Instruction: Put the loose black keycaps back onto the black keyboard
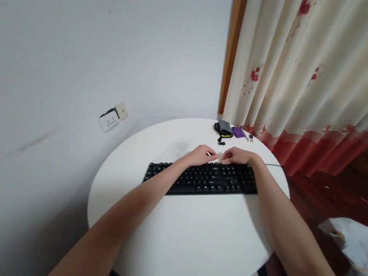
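Note:
A black keyboard (204,179) lies across the round white table (191,238). Both hands are over its far edge, facing each other a short gap apart. My left hand (202,155) has its thumb and fingers drawn together, tips pointing right, close to the keyboard's back row. My right hand (238,156) is curled in a pinch, fingertips low at the back edge near the top keys. Whatever is between the fingers of either hand, if anything, is too small to make out. My forearms cover parts of the keyboard's left and right sides.
At the table's far edge are a grey and black pouch-like item (225,128), a purple cloth-like piece (238,132) and small black bits (221,143). A thin cable (272,164) runs right. A wall socket (109,121), a floral curtain (281,69) and white bags (356,242) surround the table.

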Tool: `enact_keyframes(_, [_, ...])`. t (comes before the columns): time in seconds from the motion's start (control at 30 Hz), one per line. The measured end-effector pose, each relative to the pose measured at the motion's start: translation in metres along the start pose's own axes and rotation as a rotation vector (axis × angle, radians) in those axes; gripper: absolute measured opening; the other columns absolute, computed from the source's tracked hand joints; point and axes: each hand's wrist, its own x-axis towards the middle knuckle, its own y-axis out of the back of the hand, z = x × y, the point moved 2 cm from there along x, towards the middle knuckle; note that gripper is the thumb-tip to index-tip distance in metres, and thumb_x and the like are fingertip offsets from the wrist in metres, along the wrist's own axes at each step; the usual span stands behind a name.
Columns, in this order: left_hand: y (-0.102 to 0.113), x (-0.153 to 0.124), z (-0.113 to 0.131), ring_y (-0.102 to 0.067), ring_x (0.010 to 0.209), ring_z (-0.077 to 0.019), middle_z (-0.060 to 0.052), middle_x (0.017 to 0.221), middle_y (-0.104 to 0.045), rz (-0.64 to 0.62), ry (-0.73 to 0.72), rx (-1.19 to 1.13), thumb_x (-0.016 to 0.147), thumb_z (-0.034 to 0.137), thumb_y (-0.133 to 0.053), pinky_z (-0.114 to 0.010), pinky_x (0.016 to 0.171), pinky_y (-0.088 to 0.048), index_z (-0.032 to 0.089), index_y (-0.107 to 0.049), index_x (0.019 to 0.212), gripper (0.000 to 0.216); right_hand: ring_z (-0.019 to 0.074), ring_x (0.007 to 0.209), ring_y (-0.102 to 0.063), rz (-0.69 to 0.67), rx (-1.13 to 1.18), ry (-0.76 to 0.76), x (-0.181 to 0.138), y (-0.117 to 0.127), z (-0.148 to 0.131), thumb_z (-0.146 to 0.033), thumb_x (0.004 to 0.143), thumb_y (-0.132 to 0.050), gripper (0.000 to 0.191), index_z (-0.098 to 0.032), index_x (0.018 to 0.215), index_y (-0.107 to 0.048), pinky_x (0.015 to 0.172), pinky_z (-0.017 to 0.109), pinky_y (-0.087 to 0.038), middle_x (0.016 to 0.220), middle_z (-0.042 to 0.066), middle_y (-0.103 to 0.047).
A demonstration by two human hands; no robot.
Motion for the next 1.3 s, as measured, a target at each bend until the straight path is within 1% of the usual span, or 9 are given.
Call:
enact_keyframes(0.1, [0.001,0.030,-0.014,-0.067,0.091,-0.0229,-0.011,0.100,-0.074,0.071,0.105,0.097,0.078,0.027,-0.069,-0.031,0.087,-0.049,0.011,-0.074,0.102,0.029,0.0165,0.066,-0.063,0.181,0.186,-0.094,0.003,0.001,0.011,-0.053,0.077,-0.069,0.041,-0.012,0.080,-0.069,0.065,0.026,-0.049,0.072,0.008,-0.072])
enact_keyframes(0.2, [-0.004,0.060,-0.026,-0.063,0.103,-0.0286,-0.018,0.113,-0.069,0.150,0.152,0.138,0.074,0.025,-0.073,-0.036,0.094,-0.046,0.006,-0.069,0.112,0.043,0.0134,0.056,-0.059,0.338,0.240,-0.210,0.007,-0.001,0.016,-0.051,0.081,-0.068,0.039,-0.012,0.075,-0.066,0.056,0.023,-0.047,0.066,0.008,-0.070])
enact_keyframes(0.3, [-0.014,0.084,-0.032,-0.062,0.106,-0.0280,-0.019,0.117,-0.066,0.211,0.177,0.158,0.075,0.026,-0.074,-0.036,0.095,-0.046,0.006,-0.064,0.121,0.052,0.0119,0.051,-0.056,0.390,0.241,-0.259,0.012,-0.002,0.018,-0.047,0.083,-0.066,0.036,-0.013,0.073,-0.066,0.052,0.022,-0.046,0.065,0.008,-0.070])
enact_keyframes(0.37, [-0.021,0.097,-0.031,-0.062,0.107,-0.0271,-0.017,0.116,-0.066,0.228,0.168,0.165,0.074,0.027,-0.075,-0.035,0.097,-0.044,0.008,-0.065,0.121,0.051,0.0118,0.050,-0.056,0.414,0.246,-0.293,0.014,-0.002,0.020,-0.044,0.084,-0.066,0.033,-0.013,0.072,-0.066,0.051,0.022,-0.046,0.065,0.009,-0.070])
enact_keyframes(0.57, [-0.035,0.118,-0.025,-0.063,0.103,-0.0255,-0.015,0.106,-0.071,0.241,0.153,0.159,0.079,0.018,-0.068,-0.036,0.098,-0.044,0.011,-0.075,0.102,0.025,0.0117,0.047,-0.056,0.461,0.240,-0.345,0.018,-0.001,0.026,-0.033,0.085,-0.065,0.025,-0.012,0.073,-0.068,0.051,0.023,-0.047,0.065,0.009,-0.071])
enact_keyframes(0.73, [-0.034,0.113,-0.023,-0.067,0.091,-0.0231,-0.012,0.093,-0.075,0.205,0.152,0.115,0.078,0.014,-0.068,-0.034,0.089,-0.048,0.013,-0.078,0.091,0.017,0.0133,0.053,-0.060,0.532,0.221,-0.309,0.018,0.000,0.031,-0.026,0.079,-0.069,0.016,-0.010,0.079,-0.070,0.055,0.023,-0.047,0.067,0.010,-0.071])
enact_keyframes(0.9, [-0.030,0.089,-0.009,-0.067,0.078,-0.0198,-0.006,0.081,-0.076,0.124,0.102,0.045,0.074,0.017,-0.071,-0.029,0.078,-0.050,0.016,-0.080,0.087,0.016,0.0115,0.063,-0.061,0.568,0.265,-0.147,0.016,0.004,0.024,-0.025,0.078,-0.070,0.014,-0.013,0.086,-0.069,0.061,0.021,-0.049,0.083,0.008,-0.073])
enact_keyframes(1.1, [-0.020,0.057,0.001,-0.066,0.077,-0.0179,-0.005,0.083,-0.076,0.099,0.064,-0.039,0.076,0.026,-0.072,-0.027,0.074,-0.050,0.017,-0.079,0.092,0.020,0.0136,0.065,-0.063,0.438,0.382,-0.001,0.008,0.003,0.009,-0.025,0.066,-0.079,0.020,-0.013,0.071,-0.064,0.068,0.026,-0.053,0.066,0.002,-0.068])
enact_keyframes(1.3, [-0.019,0.035,0.007,-0.067,0.075,-0.0183,-0.006,0.080,-0.076,0.101,0.069,-0.186,0.073,0.025,-0.075,-0.027,0.072,-0.049,0.015,-0.079,0.092,0.022,0.0130,0.064,-0.063,0.278,0.441,0.073,-0.006,0.004,-0.003,-0.026,0.062,-0.080,0.026,-0.014,0.078,-0.064,0.067,0.028,-0.054,0.069,0.001,-0.067])
